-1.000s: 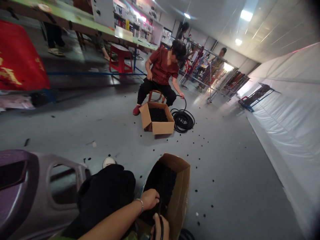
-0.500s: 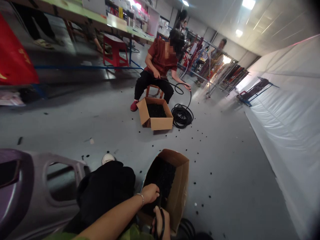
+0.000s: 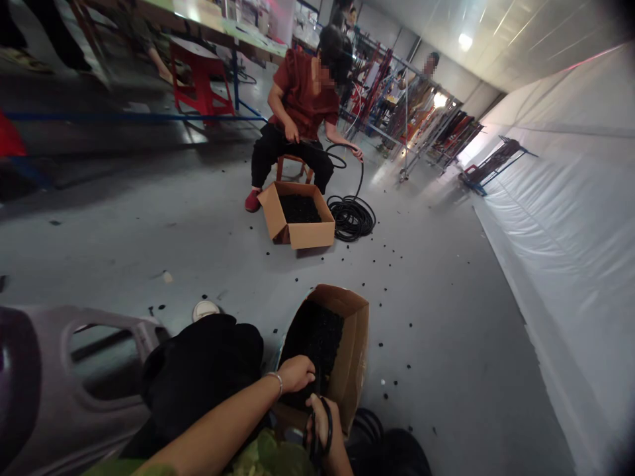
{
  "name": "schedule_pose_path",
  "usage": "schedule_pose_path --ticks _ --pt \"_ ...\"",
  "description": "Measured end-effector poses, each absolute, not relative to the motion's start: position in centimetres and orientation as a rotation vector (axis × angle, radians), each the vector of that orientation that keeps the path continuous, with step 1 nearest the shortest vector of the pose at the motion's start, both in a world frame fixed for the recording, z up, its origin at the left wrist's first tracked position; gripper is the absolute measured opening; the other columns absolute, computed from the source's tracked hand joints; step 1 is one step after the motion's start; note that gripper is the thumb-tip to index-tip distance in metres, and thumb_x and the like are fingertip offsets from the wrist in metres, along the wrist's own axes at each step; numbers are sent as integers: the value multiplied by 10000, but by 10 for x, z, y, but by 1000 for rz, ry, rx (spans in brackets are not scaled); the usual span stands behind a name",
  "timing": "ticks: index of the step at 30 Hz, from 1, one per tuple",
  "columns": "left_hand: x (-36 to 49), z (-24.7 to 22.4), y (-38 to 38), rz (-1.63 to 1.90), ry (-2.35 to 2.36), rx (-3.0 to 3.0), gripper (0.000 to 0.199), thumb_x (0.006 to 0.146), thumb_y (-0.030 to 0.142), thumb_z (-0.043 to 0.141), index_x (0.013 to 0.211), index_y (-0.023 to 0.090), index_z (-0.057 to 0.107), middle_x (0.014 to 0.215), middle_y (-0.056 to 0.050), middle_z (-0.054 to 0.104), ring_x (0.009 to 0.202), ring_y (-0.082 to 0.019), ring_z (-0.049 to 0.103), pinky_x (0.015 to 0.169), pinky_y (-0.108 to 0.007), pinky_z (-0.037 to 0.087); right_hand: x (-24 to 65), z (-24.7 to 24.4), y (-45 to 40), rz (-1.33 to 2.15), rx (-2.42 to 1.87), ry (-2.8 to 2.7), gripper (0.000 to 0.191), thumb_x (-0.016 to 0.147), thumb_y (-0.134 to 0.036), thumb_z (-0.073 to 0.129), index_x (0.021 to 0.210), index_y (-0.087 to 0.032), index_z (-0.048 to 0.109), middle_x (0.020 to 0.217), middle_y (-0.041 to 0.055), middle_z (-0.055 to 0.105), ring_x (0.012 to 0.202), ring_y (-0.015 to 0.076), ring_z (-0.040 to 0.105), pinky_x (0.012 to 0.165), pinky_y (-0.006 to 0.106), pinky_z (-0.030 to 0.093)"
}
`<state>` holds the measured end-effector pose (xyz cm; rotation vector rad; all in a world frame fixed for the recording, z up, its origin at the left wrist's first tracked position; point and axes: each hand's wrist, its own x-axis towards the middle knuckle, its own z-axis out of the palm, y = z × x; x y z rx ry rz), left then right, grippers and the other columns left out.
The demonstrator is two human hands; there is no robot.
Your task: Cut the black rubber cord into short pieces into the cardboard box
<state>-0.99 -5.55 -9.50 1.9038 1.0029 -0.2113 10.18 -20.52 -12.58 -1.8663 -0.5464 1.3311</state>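
Observation:
Over the near cardboard box [image 3: 354, 344], my left hand [image 3: 298, 373], with a bracelet at the wrist, is closed. What it grips is dark and hard to make out against the black contents. Just below and to the right, my right hand [image 3: 333, 423] wraps around the black loop handles of scissors [image 3: 326, 428]; their blades are hidden against the dark box. Small black pieces [image 3: 322, 334] fill the box, which stands beside my knee. Black hose coils [image 3: 370, 426] lie on the floor to the right of my right hand.
Ahead, a seated person [image 3: 307, 86] holds black hose over another cardboard box [image 3: 312, 235]. A coil of hose [image 3: 353, 218] lies beside it. A grey plastic chair [image 3: 64, 370] stands at left, a red stool [image 3: 203, 79] behind. Black bits dot the floor; white sheeting [image 3: 570, 198] hangs at right.
The view has shifted, so the surroundings sit further left and higher in the picture. Both my hands keep nearly the same place over the box, with the scissors still in my right hand.

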Motion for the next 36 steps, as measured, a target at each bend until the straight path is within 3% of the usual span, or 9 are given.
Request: schedule_pose_path --ticks 8,16,24,36 --pt "-10 -86 -54 -252 1141 1866 321 899 301 503 1016 257 799 1054 -76 775 1004 -239 708 815 -291 478 94 -132 -197 1325 -1927 -680 794 601 -955 520 719 -174 591 421 -34 474 306 98 412 317 210 290" --pt "-9 -97 -54 -220 966 1819 262 880 320 538 893 240 786 876 -17 763 831 -184 676 730 -247 447 110 -120 -197 1432 -1866 -653 767 655 -889 577 897 -162 627 514 -26 564 342 100 475 324 185 315" --pt "-8 -86 -54 -285 1113 1863 341 906 307 494 1055 251 795 1103 -80 771 1063 -239 700 869 -293 486 95 -136 -199 1339 -1916 -669 754 641 -902 562 764 -160 599 438 -41 491 299 92 411 315 202 295" --pt "-8 -84 -53 -309 1163 1794 336 930 321 494 1039 231 798 1074 -106 772 1036 -248 713 854 -298 502 88 -139 -205 1231 -1970 -698 644 693 -838 583 674 -195 565 434 -30 493 331 110 421 343 222 290"
